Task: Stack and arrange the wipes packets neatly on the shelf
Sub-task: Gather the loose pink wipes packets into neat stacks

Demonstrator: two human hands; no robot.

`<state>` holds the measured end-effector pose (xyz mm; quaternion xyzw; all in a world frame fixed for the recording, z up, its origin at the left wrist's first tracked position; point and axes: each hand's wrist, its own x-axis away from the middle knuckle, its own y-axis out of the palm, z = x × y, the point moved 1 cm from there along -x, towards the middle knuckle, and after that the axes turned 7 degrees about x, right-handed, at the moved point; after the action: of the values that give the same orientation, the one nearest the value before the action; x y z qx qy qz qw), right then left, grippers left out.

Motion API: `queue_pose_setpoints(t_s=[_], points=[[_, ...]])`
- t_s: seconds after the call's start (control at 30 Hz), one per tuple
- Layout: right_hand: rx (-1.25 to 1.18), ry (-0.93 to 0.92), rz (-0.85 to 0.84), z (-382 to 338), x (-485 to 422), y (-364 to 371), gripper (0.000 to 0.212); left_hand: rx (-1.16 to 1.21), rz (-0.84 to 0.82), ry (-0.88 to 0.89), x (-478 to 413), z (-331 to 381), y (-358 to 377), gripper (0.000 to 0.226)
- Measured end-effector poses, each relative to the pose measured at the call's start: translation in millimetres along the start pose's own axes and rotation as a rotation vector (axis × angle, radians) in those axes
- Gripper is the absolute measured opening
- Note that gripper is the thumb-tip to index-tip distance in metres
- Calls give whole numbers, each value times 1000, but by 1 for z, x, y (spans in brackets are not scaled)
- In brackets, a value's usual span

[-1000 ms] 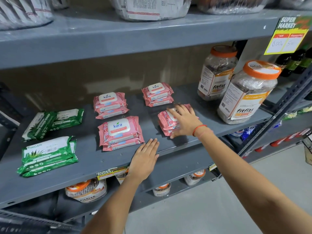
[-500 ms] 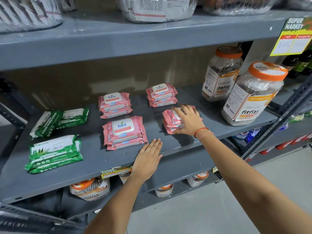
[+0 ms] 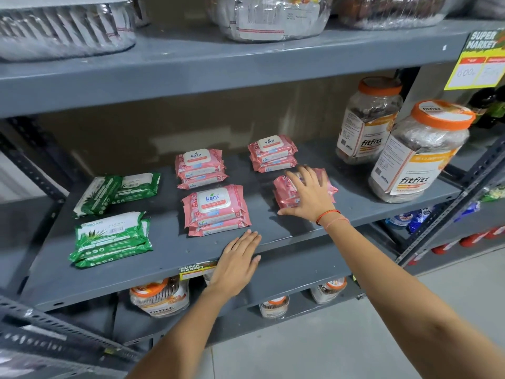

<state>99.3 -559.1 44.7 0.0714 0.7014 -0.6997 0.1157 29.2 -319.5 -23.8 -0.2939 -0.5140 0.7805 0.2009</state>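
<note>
Pink wipes packets lie in small stacks on the grey shelf (image 3: 169,253): one at the back middle (image 3: 200,168), one at the back right (image 3: 272,153), one at the front middle (image 3: 216,209). My right hand (image 3: 307,196) rests flat, fingers spread, on a fourth pink stack (image 3: 284,192) at the front right, covering most of it. My left hand (image 3: 237,262) lies flat on the shelf's front edge, holding nothing, just below the front middle stack. Green wipes packets lie at the left, one stack at the front (image 3: 110,239) and two packets behind (image 3: 117,191), one tilted.
Two large clear jars with orange lids (image 3: 418,151) (image 3: 367,120) stand at the shelf's right end. A shelf above carries wrapped goods (image 3: 273,17). A yellow price sign (image 3: 483,60) hangs at the upper right. More jars (image 3: 159,298) sit on the shelf below.
My right hand has opened flatter over the front right pink stack, and the stack has shifted slightly. My left hand stays on the shelf edge.
</note>
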Motion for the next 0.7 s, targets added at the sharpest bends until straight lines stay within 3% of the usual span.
queue_pose_setpoints(t_s=[0.17, 0.27, 0.33, 0.43, 0.53, 0.7], points=[[-287, -96, 100, -54, 4, -6, 102, 89, 286, -131, 26, -15, -29, 42], [-435, -201, 26, -92, 8, -3, 101, 50, 455, -280, 27, -32, -52, 52], [-483, -244, -46, -112, 7, 2, 101, 18, 454, -366, 24, -49, -64, 68], [-499, -253, -99, -134, 1, 10, 95, 80, 327, -411, 20, -70, -73, 82], [-468, -227, -100, -144, -3, 17, 85, 197, 219, -427, 16, -81, -72, 77], [-435, -206, -71, -144, -7, 23, 80, 239, 255, -467, 11, -82, -71, 66]])
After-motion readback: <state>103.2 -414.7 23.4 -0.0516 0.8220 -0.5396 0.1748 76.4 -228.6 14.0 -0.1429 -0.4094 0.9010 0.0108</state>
